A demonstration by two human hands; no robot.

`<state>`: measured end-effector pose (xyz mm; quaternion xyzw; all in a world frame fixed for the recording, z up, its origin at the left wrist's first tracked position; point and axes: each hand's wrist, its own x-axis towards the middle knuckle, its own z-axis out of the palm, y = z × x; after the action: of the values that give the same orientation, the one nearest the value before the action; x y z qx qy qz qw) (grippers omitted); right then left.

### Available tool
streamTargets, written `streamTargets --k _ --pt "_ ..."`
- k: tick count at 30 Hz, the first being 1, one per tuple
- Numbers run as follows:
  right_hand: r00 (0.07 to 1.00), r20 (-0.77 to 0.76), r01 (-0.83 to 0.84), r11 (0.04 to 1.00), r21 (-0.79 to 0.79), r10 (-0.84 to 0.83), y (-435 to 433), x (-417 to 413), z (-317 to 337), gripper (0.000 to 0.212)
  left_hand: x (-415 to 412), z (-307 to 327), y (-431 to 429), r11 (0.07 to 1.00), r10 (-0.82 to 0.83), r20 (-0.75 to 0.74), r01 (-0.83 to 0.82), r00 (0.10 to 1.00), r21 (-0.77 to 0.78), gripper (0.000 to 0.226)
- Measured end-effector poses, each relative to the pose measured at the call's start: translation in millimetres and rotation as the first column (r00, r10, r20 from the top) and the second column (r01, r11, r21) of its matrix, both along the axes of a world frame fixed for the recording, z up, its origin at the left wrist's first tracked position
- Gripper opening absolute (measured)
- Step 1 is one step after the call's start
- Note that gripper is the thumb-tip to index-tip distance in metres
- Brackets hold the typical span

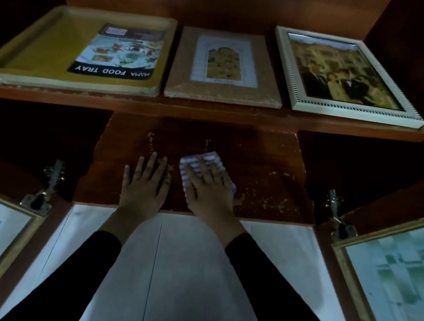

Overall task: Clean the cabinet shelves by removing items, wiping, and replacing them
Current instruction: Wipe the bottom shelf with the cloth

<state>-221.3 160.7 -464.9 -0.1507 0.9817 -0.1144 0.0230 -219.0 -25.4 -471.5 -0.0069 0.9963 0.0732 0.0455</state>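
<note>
A blue-and-white striped cloth (193, 164) lies on the dark brown lower shelf (266, 178). My right hand (208, 187) presses flat on the cloth with straight fingers. Just left of it, my left hand (143, 181) rests flat on the bare shelf, fingers spread. Pale crumbs and dust patches dot the shelf around both hands. On the upper shelf (208, 112) lie a yellow food tray (39, 53) with a printed label, a brown cardboard-backed picture (222, 92) and a white-framed photograph (351, 111).
Both cabinet doors stand open: the left door (3, 235) and right door (384, 279) have framed glass panels, with metal hinges (44, 191) (338, 216) at the shelf's sides. White floor tiles (175, 269) lie below the shelf edge.
</note>
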Motion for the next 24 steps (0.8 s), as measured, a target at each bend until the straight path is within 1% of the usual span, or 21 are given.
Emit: streamTargets --k 2,4,6,7,8,9,10,11,13,15,17,19,20,22,24 --pt "0.996 -0.077 0.041 0.999 -0.016 -0.042 37.6 8.0 -9.2 0.052 2.3 -1.5 -0.7 1.000 -0.013 -0.012 0.013 1.000 0.028 0.077" --pt "0.978 -0.125 0.174 0.984 0.047 -0.167 90.3 3.0 -17.1 0.054 3.8 -2.1 -1.0 1.000 -0.018 -0.009 0.018 1.000 0.020 0.076" --pt "0.942 -0.144 0.316 0.945 0.088 -0.302 135.4 -11.0 -12.9 0.056 3.5 -2.0 -0.2 1.000 -0.011 -0.012 0.011 1.000 0.016 0.075" --pt "0.918 -0.115 0.391 0.915 0.101 -0.380 150.0 -21.2 -7.5 0.056 3.2 -2.3 0.6 1.000 -0.009 -0.016 0.009 1.000 0.015 0.075" --pt "0.890 -0.039 0.455 0.882 0.120 -0.454 157.7 -34.5 -1.7 0.055 3.0 -2.6 1.2 1.000 -0.008 -0.020 0.008 1.000 0.014 0.074" --pt "0.859 0.036 0.503 0.855 0.126 -0.511 158.9 -48.2 4.0 0.054 2.7 -2.9 1.4 1.000 -0.009 -0.023 0.009 1.000 0.013 0.073" --pt "0.839 0.068 0.529 0.838 0.132 -0.540 154.4 -62.2 8.4 0.055 2.1 -3.0 1.5 1.000 -0.010 -0.024 0.010 1.000 0.013 0.072" --pt "0.841 0.079 0.522 0.842 0.140 -0.535 144.5 -75.8 11.0 0.055 1.6 -3.0 1.3 1.000 -0.010 -0.023 0.010 1.000 0.012 0.071" --pt "0.886 0.114 0.429 0.888 0.166 -0.450 111.1 -95.0 13.7 0.056 1.6 -3.1 0.7 1.000 -0.010 -0.025 0.010 1.000 0.013 0.072" --pt "0.945 0.130 0.273 0.943 0.189 -0.300 66.9 -96.6 13.7 0.058 2.6 -3.1 0.8 1.000 -0.011 -0.034 0.011 0.999 0.012 0.072" --pt "0.985 0.123 0.100 0.983 0.154 -0.119 25.4 -80.6 12.6 0.056 2.8 -3.4 0.9 1.000 -0.004 -0.042 0.004 0.999 0.014 0.072" --pt "0.994 0.104 -0.046 0.993 0.113 0.035 2.0 -57.7 10.8 0.055 3.1 -3.3 1.4 1.000 0.011 -0.044 -0.010 0.999 0.025 0.072" --pt "0.992 0.097 -0.086 0.990 0.110 0.075 1.4 -48.4 9.8 0.054 3.2 -3.1 1.4 0.999 0.013 -0.044 -0.012 0.999 0.030 0.073" --pt "0.993 0.066 -0.102 0.987 0.126 0.094 21.6 -39.6 7.3 0.054 3.3 -3.5 0.3 1.000 0.011 -0.035 -0.010 0.999 0.029 0.073" --pt "1.000 0.015 -0.006 0.987 0.158 0.004 60.9 -40.1 4.9 0.058 3.7 -3.6 -0.4 1.000 0.004 -0.026 -0.003 1.000 0.018 0.072"
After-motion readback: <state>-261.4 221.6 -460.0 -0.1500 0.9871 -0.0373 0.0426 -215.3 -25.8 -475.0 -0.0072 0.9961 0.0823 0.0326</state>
